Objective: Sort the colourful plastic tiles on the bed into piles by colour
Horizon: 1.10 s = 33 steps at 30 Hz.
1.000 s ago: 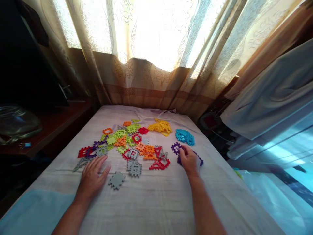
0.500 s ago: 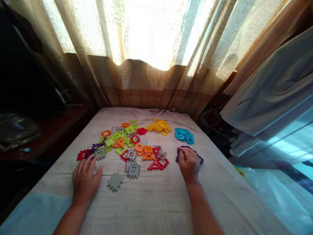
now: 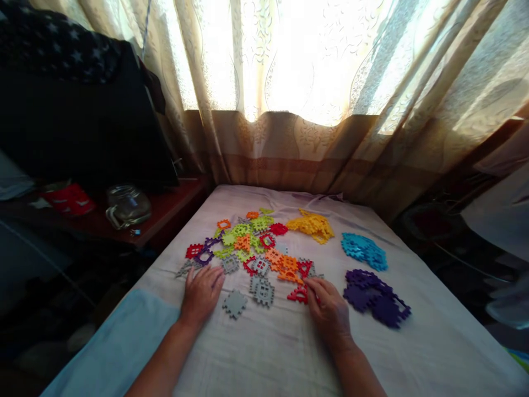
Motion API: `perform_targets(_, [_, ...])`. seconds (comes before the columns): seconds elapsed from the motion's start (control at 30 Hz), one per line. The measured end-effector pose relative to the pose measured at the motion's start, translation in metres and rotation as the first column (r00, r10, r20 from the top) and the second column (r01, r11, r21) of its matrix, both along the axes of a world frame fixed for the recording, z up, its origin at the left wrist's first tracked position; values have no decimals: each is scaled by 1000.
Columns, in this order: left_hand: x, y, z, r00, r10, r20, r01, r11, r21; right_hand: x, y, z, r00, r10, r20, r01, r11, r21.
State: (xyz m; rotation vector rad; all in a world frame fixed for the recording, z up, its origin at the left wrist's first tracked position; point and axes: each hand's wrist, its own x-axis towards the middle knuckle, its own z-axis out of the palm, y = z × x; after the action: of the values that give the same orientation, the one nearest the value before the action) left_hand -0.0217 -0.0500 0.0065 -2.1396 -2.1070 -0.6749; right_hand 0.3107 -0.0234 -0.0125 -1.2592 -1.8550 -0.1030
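Above a pale sheet (image 3: 264, 353), a person's left hand (image 3: 202, 292) is lying open, palm down, fingertips just beside a gray notched piece (image 3: 230, 263), while the right hand (image 3: 330, 311) is bringing thumb and fingers together at the red pieces (image 3: 298, 294) (whether they are gripping one, the view is not telling). Yellow pieces (image 3: 312, 225), blue pieces (image 3: 363, 250) and purple pieces (image 3: 375, 298) are forming separate piles to the right of a mixed, multicolored spread
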Motion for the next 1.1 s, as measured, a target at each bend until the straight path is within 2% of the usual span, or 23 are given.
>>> perform_targets(0.1, [-11,12,10,990,140,-27,-138,988,71,-1,0,-4,1000,3,-11,-3,1000,-18])
perform_targets(0.2, [-22,28,20,952,291,-98,-294,955,-23,0,0,-5,1000,10,-25,-11,999,-34])
perform_targets(0.3, [-29,37,26,949,291,-124,-305,945,-117,1,0,-4,999,23,-29,-24,999,-31])
perform_targets(0.4, [-26,34,31,953,279,-116,-289,953,-87,0,0,0,999,26,-39,-26,1000,-11])
perform_targets(0.47, [-17,28,33,971,232,-51,-234,972,-36,-6,-1,5,998,36,-58,-37,999,-21])
perform_targets(0.57, [11,16,38,983,21,181,-7,997,-80,-21,-7,15,993,88,-81,-92,994,-51])
perform_targets(0.63, [35,8,42,939,-108,326,169,972,-163,-33,-12,23,985,154,-72,-159,985,-64])
perform_targets(0.7, [59,3,45,893,-192,407,293,934,-203,-42,-17,30,972,228,-50,-231,970,-74])
perform_targets(0.83, [87,5,45,832,-268,485,410,886,-214,-48,-21,41,963,266,-49,-270,956,-114])
perform_targets(0.97, [91,18,40,797,-275,538,438,876,-201,-27,-12,50,987,155,-48,-161,975,-155])
perform_targets(1.03, [86,22,38,825,-254,505,387,905,-176,-2,-4,52,997,-9,-82,-5,985,-173])
perform_targets(1.1, [76,24,34,874,-210,438,305,939,-158,30,2,51,962,-245,-120,217,954,-209])
